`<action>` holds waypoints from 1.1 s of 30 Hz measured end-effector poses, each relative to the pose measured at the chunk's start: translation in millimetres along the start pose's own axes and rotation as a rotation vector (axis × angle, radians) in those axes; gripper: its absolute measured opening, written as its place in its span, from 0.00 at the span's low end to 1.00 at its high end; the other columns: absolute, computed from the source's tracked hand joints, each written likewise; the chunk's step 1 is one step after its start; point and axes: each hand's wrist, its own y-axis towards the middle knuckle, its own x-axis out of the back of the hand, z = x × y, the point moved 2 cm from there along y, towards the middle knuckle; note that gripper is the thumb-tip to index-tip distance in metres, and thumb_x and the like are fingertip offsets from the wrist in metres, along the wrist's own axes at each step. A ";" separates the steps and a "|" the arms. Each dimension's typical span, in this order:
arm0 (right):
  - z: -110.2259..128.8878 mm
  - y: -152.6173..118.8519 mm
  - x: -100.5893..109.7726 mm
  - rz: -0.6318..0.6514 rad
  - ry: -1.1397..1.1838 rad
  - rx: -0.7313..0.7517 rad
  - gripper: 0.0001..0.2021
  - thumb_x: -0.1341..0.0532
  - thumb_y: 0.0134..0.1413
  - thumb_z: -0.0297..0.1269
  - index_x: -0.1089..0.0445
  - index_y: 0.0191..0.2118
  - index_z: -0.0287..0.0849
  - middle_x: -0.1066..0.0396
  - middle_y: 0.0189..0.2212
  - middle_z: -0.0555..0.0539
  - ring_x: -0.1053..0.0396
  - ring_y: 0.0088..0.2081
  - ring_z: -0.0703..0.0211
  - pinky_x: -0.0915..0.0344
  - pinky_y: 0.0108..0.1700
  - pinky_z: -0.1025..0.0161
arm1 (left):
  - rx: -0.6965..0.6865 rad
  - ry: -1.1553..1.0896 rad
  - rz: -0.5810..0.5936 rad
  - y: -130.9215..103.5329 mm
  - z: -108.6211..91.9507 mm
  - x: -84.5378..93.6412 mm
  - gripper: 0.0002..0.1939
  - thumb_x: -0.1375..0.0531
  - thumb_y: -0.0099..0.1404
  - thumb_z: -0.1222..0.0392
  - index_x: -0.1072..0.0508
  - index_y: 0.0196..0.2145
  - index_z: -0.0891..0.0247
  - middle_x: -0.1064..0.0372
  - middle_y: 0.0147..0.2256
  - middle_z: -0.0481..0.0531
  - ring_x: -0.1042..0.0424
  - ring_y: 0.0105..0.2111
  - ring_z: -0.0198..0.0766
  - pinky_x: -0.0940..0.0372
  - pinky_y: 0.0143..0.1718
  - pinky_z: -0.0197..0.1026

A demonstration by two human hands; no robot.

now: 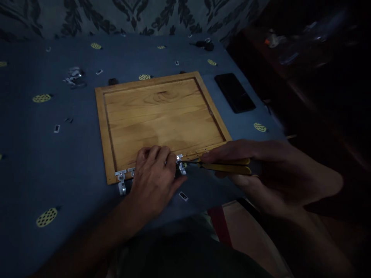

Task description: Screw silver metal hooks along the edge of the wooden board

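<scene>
So you've got the framed wooden panel [162,116] lying flat on the blue pineapple-print cloth [72,162], with its near edge toward you. There's a metal hinge [182,168] on that edge, right between your hands, and another, the corner hinge [121,181], at the near left corner with a bit more silver hardware [131,172] just beside it, partly behind your wrist. Your left hand [155,173] is loosely curled over the near edge, thumb spread off to the side; can't tell if the fingers grip anything underneath. Your right hand [261,166] is closed around the yellow-handled pliers [226,166], thin tip up at the middle hinge. Further out, a black phone [234,92] sits right of the panel, loose metal parts [75,76] are off past its far left corner, and a dark bunch that looks like keys [204,44] is up near the patterned backdrop [162,17].
</scene>
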 end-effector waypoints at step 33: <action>-13.6 -4.1 -17.7 -0.235 0.061 0.072 0.10 0.30 0.57 0.29 0.21 0.44 0.48 0.19 0.35 0.48 0.22 0.33 0.55 0.22 0.34 0.57 | 0.002 0.001 0.021 0.6 0.2 -0.7 0.16 0.33 0.68 0.50 0.26 0.44 0.66 0.29 0.44 0.56 0.32 0.47 0.50 0.38 0.50 0.54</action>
